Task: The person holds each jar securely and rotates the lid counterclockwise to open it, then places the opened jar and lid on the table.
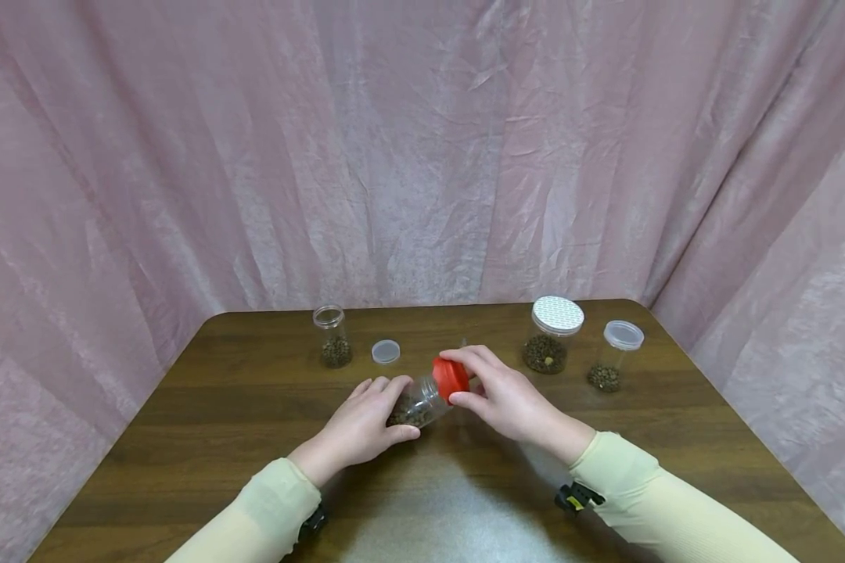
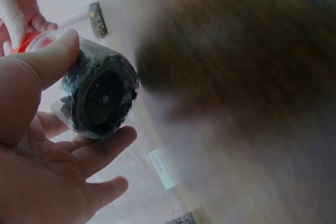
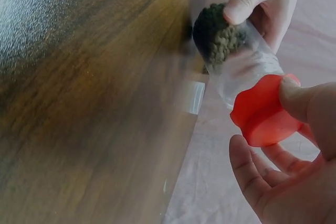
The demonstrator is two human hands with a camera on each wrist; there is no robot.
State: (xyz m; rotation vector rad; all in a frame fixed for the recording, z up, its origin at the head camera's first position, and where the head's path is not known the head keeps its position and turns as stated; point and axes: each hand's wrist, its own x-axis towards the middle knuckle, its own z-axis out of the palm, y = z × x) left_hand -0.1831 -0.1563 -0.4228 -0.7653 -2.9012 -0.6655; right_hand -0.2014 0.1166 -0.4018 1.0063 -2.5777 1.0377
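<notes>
A clear plastic jar [image 1: 421, 405], partly filled with brown pellets, is held tilted over the table, its mouth up to the right. My left hand [image 1: 366, 422] grips its body near the base, thumb on the near side, as the left wrist view also shows. At the mouth sits a red scalloped lid [image 3: 265, 111]. Thumb and fingers of my right hand [image 1: 500, 397] pinch this lid by its edge. In the right wrist view the pellets [image 3: 226, 40] gather toward the jar's lower end, and the lid covers the mouth.
On the brown wooden table [image 1: 253, 438], an uncapped pellet jar [image 1: 336, 350] stands back left beside a small translucent lid [image 1: 386, 351]. At the back right are a wider jar with a white patterned lid [image 1: 558, 314] and a slim jar [image 1: 605, 375] with a translucent cap. Pink curtains [image 1: 408, 156] hang behind.
</notes>
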